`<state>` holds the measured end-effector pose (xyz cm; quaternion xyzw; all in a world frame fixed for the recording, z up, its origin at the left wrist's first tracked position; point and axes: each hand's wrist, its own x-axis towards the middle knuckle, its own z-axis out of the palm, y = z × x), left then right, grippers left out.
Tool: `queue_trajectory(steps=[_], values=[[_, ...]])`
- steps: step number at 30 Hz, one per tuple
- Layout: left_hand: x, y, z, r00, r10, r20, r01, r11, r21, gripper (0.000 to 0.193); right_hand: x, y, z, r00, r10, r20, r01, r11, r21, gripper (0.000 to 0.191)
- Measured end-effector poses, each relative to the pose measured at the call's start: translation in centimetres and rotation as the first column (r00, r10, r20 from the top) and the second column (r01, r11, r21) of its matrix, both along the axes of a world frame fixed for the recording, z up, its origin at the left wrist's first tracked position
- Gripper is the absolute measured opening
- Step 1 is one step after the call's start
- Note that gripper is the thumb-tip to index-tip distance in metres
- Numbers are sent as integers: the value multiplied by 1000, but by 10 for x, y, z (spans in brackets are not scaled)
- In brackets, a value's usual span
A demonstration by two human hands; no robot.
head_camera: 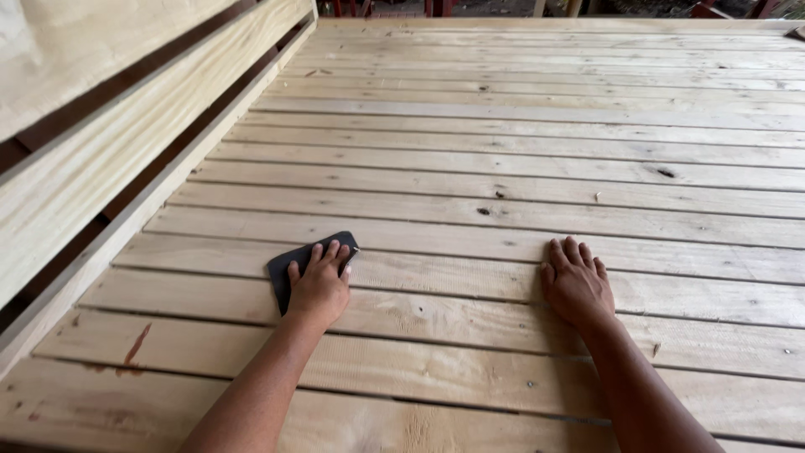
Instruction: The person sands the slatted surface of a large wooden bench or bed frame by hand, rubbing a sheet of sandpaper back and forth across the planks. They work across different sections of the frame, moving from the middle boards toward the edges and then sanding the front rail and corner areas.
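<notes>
The left hand (319, 289) presses flat, grip released, on a thin, limp dark sandpaper sheet (289, 264) lying under its palm on the pine planks (503, 226), best pinched at an edge; right hand (577, 285) rests flat, grip released, empty.

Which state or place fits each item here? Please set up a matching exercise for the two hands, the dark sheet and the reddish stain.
Items:
1. left hand
2. right hand
3. dark flat sanding sheet
4. reddish stain

Descriptions:
A. flat on bare pale wooden planks
B. on a plank at lower left
C. pressing on the sheet
D. partly covered by fingers

Pairs: 1-C, 2-A, 3-D, 4-B
</notes>
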<state>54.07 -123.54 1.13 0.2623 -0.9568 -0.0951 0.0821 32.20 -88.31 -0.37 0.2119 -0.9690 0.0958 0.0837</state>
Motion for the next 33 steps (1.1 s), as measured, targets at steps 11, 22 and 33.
queue_trajectory(steps=[11, 22, 33], values=[[-6, 13, 14, 995, 72, -65, -71, 997, 10, 50, 10, -14, 1, 999, 40, -7, -40, 999, -2, 64], [9, 31, 3, 990, -133, -41, 131, 991, -39, 48, 10, -14, 3, 999, 33, 24, -33, 999, 11, 66], [36, 49, 7, 997, -74, 15, 74, 997, 18, 51, 10, -14, 2, 999, 30, 11, -31, 999, 21, 65]])
